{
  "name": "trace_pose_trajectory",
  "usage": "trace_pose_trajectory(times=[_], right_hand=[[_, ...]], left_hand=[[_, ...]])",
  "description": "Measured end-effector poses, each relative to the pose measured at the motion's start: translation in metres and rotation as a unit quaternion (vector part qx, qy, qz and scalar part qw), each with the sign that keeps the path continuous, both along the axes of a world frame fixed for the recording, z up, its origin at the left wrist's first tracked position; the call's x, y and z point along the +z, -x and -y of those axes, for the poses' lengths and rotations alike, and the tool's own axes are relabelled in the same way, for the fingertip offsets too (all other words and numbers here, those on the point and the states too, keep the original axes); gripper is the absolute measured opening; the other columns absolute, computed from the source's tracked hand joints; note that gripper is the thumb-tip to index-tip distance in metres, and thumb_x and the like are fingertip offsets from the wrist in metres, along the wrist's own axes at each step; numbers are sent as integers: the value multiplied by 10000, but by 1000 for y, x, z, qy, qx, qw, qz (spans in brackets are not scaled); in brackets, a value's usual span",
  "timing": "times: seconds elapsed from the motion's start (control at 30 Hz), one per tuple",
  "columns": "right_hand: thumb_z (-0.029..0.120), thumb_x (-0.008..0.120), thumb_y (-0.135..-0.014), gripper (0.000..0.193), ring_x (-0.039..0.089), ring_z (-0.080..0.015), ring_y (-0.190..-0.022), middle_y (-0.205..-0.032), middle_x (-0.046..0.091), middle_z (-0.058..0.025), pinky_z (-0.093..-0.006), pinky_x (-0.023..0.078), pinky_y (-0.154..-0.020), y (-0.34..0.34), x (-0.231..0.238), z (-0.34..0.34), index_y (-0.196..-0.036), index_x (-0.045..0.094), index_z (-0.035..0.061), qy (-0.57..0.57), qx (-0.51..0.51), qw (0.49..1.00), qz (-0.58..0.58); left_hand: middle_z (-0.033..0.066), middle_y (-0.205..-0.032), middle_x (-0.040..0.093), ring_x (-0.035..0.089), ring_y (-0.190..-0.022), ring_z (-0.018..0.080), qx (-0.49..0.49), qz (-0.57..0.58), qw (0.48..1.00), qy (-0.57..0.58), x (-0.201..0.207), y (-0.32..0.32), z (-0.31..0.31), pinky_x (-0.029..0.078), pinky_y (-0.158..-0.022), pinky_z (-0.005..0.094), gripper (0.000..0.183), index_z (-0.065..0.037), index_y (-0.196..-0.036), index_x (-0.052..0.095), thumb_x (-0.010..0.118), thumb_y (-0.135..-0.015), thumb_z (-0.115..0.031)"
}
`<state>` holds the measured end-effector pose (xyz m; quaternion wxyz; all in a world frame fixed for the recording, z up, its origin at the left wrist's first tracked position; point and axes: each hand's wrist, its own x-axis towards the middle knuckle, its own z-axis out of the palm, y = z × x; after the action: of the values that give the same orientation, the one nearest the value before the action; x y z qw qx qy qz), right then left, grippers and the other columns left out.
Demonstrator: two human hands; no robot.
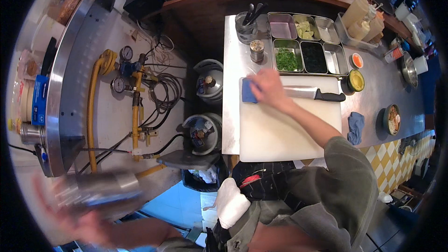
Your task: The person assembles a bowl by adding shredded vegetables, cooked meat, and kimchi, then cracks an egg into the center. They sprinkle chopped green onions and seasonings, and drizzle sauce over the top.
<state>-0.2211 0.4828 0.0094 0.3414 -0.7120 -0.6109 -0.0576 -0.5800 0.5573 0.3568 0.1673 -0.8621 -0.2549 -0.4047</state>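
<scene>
My right hand (269, 87) is closed on a folded blue cloth (249, 91) at the upper left of the white cutting board (289, 126). Just right of it lies a knife (322, 94) with a black handle, its blade pointing toward the hand. Far to the left, my left hand (77, 221) holds a shiny metal cylindrical container (100, 189) lying sideways in the grip; both are smeared by motion. Behind the board stand a metal shaker (256, 50) and metal pans with chopped green herbs (288, 59), a dark food (313, 57) and pale green pieces (304, 30).
A halved avocado (356, 80), a small orange cup (357, 60), a second blue cloth (355, 128) and a food bowl (392, 119) sit to the right. Squeeze bottles (366, 23) fill a bin. Gas cylinders (210, 81) and yellow piping (95, 112) are left of the counter.
</scene>
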Motion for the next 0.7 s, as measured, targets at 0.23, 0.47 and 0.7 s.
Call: trace_pose_trajectory(times=[0.23, 0.47, 0.7], right_hand=[[136, 667, -769, 256, 538, -298, -1038, -970, 645, -100, -427, 392, -916, 51, 15, 48, -1015, 641, 73, 2, -19, 997, -78], [100, 677, -751, 231, 564, -276, -982, -880, 654, -65, -409, 396, -909, 50, 28, 111, -980, 651, 87, -6, -114, 974, -195], [60, 684, -768, 210, 613, -220, -869, -848, 665, -79, -318, 459, -813, 45, 91, 75, -974, 646, 42, -75, -63, 964, -247]], left_hand=[[168, -969, 637, 654, -828, 283, -101, 45, 865, 489, -243, -197, -71, 521, -756, 362, 829, -67, -1323, 362, 762, -632, -289], [204, -1146, 595, 613, -995, 349, -131, -30, 840, 526, -358, -294, -97, 479, -875, 395, 975, -56, -1420, 156, 743, -665, -243], [222, -1233, 508, 533, -1106, 317, -118, 62, 853, 505, -368, -256, -65, 437, -929, 402, 851, -5, -1329, 387, 793, -682, -380]])
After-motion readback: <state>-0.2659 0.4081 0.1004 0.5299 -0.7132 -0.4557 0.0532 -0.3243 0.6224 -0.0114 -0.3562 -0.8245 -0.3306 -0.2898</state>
